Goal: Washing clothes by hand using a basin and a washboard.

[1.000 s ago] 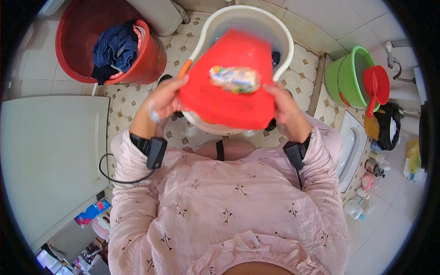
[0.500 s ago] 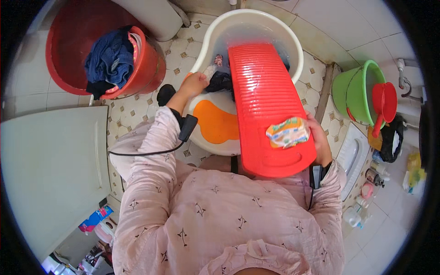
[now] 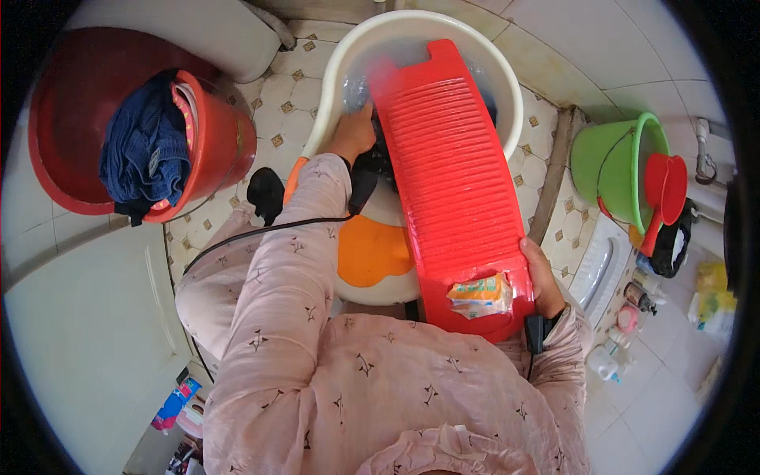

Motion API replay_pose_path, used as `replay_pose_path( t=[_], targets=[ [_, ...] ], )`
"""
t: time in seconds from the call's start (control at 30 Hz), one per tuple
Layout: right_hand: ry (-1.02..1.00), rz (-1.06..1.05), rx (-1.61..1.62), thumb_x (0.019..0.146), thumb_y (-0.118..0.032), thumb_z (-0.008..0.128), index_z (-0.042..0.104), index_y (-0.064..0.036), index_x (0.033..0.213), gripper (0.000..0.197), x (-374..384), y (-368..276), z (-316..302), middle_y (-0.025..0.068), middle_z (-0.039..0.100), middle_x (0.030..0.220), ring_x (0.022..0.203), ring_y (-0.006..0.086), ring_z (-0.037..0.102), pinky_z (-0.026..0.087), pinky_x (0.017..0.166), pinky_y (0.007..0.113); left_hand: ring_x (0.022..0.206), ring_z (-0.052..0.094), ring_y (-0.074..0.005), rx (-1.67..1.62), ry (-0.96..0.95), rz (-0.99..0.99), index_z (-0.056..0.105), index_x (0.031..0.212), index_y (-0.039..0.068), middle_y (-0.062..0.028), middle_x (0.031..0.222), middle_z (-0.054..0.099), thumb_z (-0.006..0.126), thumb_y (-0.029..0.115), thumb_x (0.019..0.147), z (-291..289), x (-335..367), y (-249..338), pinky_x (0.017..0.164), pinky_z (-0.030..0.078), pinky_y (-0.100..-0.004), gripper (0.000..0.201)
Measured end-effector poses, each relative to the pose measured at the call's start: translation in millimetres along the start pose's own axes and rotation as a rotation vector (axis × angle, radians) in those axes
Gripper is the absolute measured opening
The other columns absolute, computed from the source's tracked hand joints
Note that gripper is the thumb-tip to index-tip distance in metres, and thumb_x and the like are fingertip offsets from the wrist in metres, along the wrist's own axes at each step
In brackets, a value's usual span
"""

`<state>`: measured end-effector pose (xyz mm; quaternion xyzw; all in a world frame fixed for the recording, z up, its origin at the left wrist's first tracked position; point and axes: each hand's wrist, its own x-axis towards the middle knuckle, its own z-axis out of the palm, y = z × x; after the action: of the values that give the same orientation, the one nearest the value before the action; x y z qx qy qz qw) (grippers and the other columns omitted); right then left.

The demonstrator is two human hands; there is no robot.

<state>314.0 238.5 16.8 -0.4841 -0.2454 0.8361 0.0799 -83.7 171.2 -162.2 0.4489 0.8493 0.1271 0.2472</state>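
Note:
A red ridged washboard (image 3: 455, 150) slants across a white basin (image 3: 326, 95) of water, its near end toward my lap. My right hand (image 3: 545, 279) grips the board's right edge, thumb on top. On its flat near end lies a crumpled orange-and-white wrapper (image 3: 481, 294), perhaps a packet; its contents are hidden. My left hand (image 3: 354, 134) reaches over the basin's left side, close to the board's left edge. Its fingertips are mostly hidden, so any hold is unclear. Dark wet cloth (image 3: 381, 161) sits beside that wrist, partly under the board. An orange patch (image 3: 372, 252) marks the basin's near part.
At the left, a red bucket (image 3: 220, 150) holds blue denim (image 3: 146, 150), beside a larger dark-red tub (image 3: 71, 71). A green bucket (image 3: 606, 162) with a red dipper (image 3: 665, 190) stands at right, near a squat toilet (image 3: 598, 269). Several bottles lie along the right wall.
My left hand has moved forward and right, from the basin's rim to beside the washboard. The washboard's far end has risen in view, its near end has shifted lower, and the wrapper has turned.

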Motion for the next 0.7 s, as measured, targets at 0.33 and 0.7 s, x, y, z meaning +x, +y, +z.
replay_pose_path(
  t=[0.33, 0.7],
  targets=[
    [-0.067, -0.071, 0.076, 0.091, -0.024, 0.045, 0.048, 0.0029, 0.117, 0.037, 5, 17, -32, 0.016, 0.057, 0.112, 0.096, 0.0243, 0.059, 0.046, 0.086, 0.036, 0.074, 0.057, -0.0164, -0.844, -0.301, -0.006, 0.063, 0.079, 0.004, -0.0048, 0.08, 0.062, 0.058, 0.016, 0.078, -94, -39, 18, 0.065, 0.045, -0.0291, 0.013],
    [-0.261, -0.031, 0.191, 0.091, -0.024, 0.042, 0.05, 0.0014, 0.115, 0.036, -13, 29, -52, 0.0148, 0.058, 0.111, 0.098, 0.0243, 0.058, 0.045, 0.088, 0.037, 0.081, 0.06, -0.0209, -1.449, 0.011, 0.454, 0.052, 0.092, 0.005, -0.0083, 0.083, 0.062, 0.044, 0.004, 0.089, -339, -120, 147, 0.075, 0.05, -0.0376, 0.009]
  ],
)
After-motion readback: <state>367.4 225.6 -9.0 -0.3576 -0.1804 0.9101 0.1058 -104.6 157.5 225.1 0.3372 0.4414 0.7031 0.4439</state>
